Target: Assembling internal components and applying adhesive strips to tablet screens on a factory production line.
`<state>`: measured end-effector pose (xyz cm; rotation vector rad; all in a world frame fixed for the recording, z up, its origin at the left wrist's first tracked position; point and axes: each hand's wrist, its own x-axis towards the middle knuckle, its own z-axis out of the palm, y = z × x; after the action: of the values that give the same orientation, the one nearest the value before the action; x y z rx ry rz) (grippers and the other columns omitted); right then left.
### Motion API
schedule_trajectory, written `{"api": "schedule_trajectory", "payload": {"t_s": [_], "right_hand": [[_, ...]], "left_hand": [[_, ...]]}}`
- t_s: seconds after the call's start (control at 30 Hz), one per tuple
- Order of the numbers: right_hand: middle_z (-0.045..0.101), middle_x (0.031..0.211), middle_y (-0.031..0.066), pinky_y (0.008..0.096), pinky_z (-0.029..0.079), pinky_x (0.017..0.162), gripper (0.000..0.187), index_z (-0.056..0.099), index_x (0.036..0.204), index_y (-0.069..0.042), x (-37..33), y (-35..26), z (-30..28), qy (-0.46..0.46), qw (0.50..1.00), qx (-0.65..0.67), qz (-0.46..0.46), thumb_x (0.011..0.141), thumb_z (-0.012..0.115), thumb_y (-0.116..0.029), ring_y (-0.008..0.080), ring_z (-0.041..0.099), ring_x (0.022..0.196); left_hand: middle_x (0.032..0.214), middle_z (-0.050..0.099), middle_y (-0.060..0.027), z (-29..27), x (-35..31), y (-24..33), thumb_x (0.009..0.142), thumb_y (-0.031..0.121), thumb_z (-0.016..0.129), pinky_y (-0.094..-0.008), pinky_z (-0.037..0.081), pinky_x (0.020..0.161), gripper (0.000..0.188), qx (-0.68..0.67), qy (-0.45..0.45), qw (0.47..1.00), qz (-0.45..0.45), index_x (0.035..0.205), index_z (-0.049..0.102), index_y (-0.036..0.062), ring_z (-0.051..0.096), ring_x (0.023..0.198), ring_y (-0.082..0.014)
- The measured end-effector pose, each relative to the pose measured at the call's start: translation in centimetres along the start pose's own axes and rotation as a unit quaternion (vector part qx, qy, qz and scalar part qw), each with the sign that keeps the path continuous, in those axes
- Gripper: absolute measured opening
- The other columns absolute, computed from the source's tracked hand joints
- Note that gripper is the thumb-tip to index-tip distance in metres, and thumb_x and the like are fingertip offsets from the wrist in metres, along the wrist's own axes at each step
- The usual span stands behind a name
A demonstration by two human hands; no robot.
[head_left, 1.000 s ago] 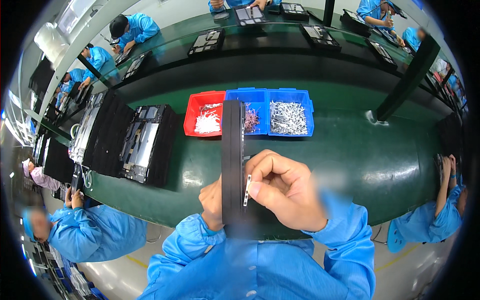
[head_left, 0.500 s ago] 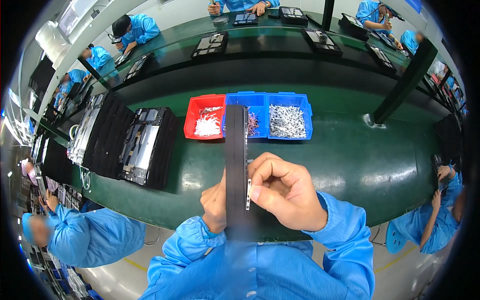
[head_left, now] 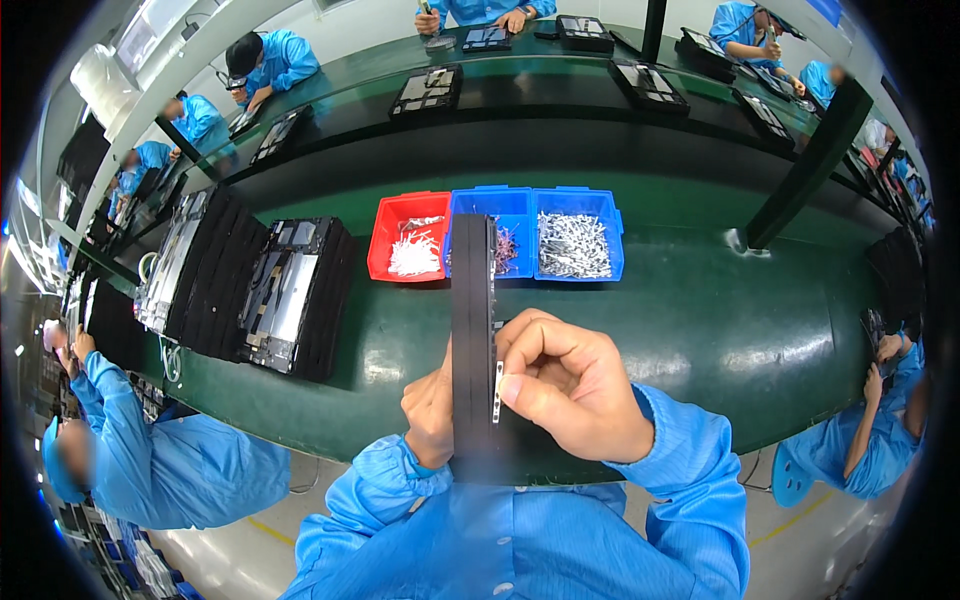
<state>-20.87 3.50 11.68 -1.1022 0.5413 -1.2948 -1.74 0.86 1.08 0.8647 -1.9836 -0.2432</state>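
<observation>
A thick black tray (head_left: 472, 320) stands upright in front of me, seen edge-on. My left hand (head_left: 428, 415) grips it from the left side; its fingertips are hidden behind it. On the tray's right face, my right hand (head_left: 578, 395) pinches a narrow white strip (head_left: 497, 395) with dark spots between thumb and index finger. The strip hangs lengthwise close to that face; whether it touches cannot be told. Beyond the tray's top are a red bin (head_left: 373, 250) of white strips, a blue bin (head_left: 490, 191) of small reddish parts, partly hidden, and another blue bin (head_left: 618, 255) of white-and-black pieces.
Stacked black trays with opened tablet housings (head_left: 285, 300) stand on the green bench (head_left: 720, 340) at left. A dark post (head_left: 805, 175) rises at right. More trays lie on the raised far shelf. Co-workers in blue sit at left (head_left: 200, 465), right and beyond.
My hands, the tray and the strip hold nearly the same position. The co-worker at left has shifted, with arms raised farther forward.
</observation>
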Motion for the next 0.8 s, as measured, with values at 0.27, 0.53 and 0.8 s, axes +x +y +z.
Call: {"api": "schedule_trajectory", "payload": {"t_s": [0.27, 0.53, 0.8], "right_hand": [[0.056, 0.106, 0.0098, 0.0278, 0.046, 0.087, 0.006, 0.059, 0.090, 0.002, 0.0, -0.1, -0.4, -0.007, 1.000, -0.004, -0.001, 0.093, 0.063, 0.000, 0.0124, 0.053, 0.096], [0.056, 0.104, 0.0092, 0.0270, 0.046, 0.084, 0.008, 0.059, 0.087, 0.002, -0.1, -0.2, -0.2, -0.006, 1.000, 0.011, 0.006, 0.093, 0.064, -0.001, 0.0122, 0.053, 0.094], [0.056, 0.104, 0.0093, 0.0320, 0.054, 0.088, 0.006, 0.059, 0.091, 0.002, -0.1, 0.3, -0.7, -0.023, 1.000, -0.006, -0.016, 0.091, 0.065, 0.003, 0.0148, 0.062, 0.096]], "left_hand": [[0.099, 0.075, -0.0208, 1.0, -0.7, -0.6, 0.078, 0.003, 0.076, -0.0290, 0.054, 0.053, 0.053, -0.002, 0.004, 1.000, -0.022, 0.125, 0.061, -0.0158, 0.071, 0.061, -0.0209], [0.097, 0.075, -0.0196, 0.2, 0.4, 0.6, 0.078, 0.002, 0.076, -0.0284, 0.054, 0.052, 0.053, 0.006, 0.009, 1.000, 0.009, 0.126, 0.061, -0.0155, 0.071, 0.061, -0.0205], [0.089, 0.075, -0.0167, 0.0, 0.6, 0.6, 0.077, 0.001, 0.075, -0.0282, 0.052, 0.051, 0.058, -0.005, 0.000, 1.000, -0.013, 0.130, 0.058, -0.0163, 0.069, 0.058, -0.0191]]}}
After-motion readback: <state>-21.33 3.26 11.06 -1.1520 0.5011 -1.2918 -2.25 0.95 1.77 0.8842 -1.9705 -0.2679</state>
